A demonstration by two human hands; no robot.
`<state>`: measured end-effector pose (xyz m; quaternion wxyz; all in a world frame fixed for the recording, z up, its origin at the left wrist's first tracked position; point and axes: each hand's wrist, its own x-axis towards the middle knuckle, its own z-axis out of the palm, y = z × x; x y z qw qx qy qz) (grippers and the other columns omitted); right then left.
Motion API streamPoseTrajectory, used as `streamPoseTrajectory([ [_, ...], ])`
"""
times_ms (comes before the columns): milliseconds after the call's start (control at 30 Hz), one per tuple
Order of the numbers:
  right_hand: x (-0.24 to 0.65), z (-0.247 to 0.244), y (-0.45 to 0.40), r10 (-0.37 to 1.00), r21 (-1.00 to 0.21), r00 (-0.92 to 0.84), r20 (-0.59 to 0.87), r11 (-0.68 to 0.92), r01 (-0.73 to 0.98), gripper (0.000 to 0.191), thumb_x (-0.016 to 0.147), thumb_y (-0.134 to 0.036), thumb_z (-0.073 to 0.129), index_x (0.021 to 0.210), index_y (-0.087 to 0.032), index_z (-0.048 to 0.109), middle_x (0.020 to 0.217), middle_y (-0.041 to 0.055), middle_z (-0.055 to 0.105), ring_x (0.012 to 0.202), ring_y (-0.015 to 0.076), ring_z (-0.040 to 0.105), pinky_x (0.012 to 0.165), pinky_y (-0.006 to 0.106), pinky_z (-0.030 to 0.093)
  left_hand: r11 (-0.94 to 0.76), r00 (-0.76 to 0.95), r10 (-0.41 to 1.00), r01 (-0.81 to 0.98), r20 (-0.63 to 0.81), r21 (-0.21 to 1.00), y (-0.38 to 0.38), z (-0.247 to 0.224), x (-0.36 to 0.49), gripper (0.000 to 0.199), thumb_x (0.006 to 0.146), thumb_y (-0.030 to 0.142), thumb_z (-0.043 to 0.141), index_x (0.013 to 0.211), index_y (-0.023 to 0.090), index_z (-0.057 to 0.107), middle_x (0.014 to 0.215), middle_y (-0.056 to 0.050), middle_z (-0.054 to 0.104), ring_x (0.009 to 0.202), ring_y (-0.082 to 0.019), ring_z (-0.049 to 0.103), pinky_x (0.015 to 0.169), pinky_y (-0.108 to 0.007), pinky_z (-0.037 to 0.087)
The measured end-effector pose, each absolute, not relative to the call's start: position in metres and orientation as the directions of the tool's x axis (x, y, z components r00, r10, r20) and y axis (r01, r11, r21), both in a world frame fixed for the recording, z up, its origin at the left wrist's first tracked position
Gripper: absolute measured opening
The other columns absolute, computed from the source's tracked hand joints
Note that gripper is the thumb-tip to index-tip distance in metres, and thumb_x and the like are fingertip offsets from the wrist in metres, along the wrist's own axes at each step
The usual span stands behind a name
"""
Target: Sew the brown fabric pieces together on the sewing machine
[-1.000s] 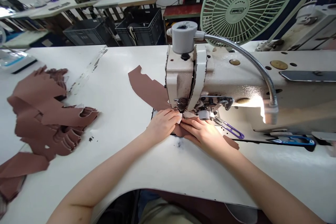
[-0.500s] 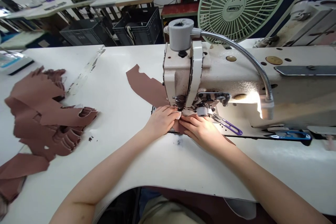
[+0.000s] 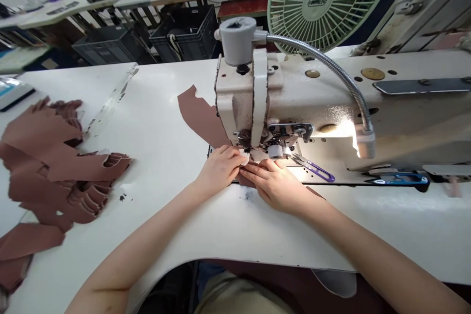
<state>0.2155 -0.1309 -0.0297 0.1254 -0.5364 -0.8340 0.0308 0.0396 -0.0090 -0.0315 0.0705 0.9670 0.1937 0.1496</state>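
brown leather panel (image 3: 200, 117) spreads across the white table (image 3: 158, 108) and runs under the presser foot (image 3: 274, 149) of the sewing machine (image 3: 312, 103). the left hand (image 3: 220, 169) holds it there, fingers (image 3: 230, 154) close together beside a small white tab (image 3: 244, 158). the right hand (image 3: 274, 185) presses alongside, fingers (image 3: 257, 169) narrowly spread on the leather. purple-handled thread snips (image 3: 312, 168) lie just right of it. cut brown panels (image 3: 47, 157) pile near the table's left edge.

Left hand (image 3: 221, 169) and right hand (image 3: 275, 186) bare, gloveless; left forearm (image 3: 140, 240) and right forearm (image 3: 368, 245) bare too, slim. At 6 o'clock, khaki cloth (image 3: 239, 294) over the lap, blue denim (image 3: 208, 277) just beside it.
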Motion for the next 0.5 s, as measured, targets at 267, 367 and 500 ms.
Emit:
streamPoseTrajectory([
  [267,0.210,-0.034,-0.133,0.919,-0.124,-0.349,0.183,0.374,0.919,0.047,0.090,-0.015,0.041,0.136,-0.014,0.048,0.136,0.0059,0.054,0.096,0.0258,0.046,0.073,0.039,0.037,-0.921,0.915,0.386,0.374,0.116,0.110,-0.011,-0.011,0.043,0.024,0.083,0.012,0.048,0.098,0.023,0.065,0.083,-0.003,0.061,0.080,-0.020,0.054,0.074,-0.034,0.046],
  [367,0.207,-0.035,-0.134,0.923,-0.112,-0.322,0.209,0.350,0.930,0.045,0.091,-0.015,0.040,0.135,-0.013,0.049,0.136,0.0068,0.054,0.096,0.0257,0.046,0.069,0.038,0.035,-0.929,0.924,0.371,0.366,0.096,0.063,-0.012,-0.004,0.047,0.024,0.084,0.013,0.047,0.097,0.021,0.065,0.082,-0.004,0.060,0.080,-0.020,0.055,0.075,-0.035,0.045],
  [500,0.197,-0.035,-0.132,0.934,-0.125,-0.251,0.254,0.289,0.949,0.040,0.093,-0.015,0.039,0.131,-0.012,0.051,0.130,0.0073,0.058,0.096,0.0256,0.045,0.067,0.039,0.033,-0.921,0.921,0.390,0.390,0.016,0.012,-0.014,0.005,0.054,0.024,0.083,0.010,0.044,0.093,0.019,0.064,0.083,-0.005,0.061,0.083,-0.021,0.057,0.077,-0.036,0.045],
])
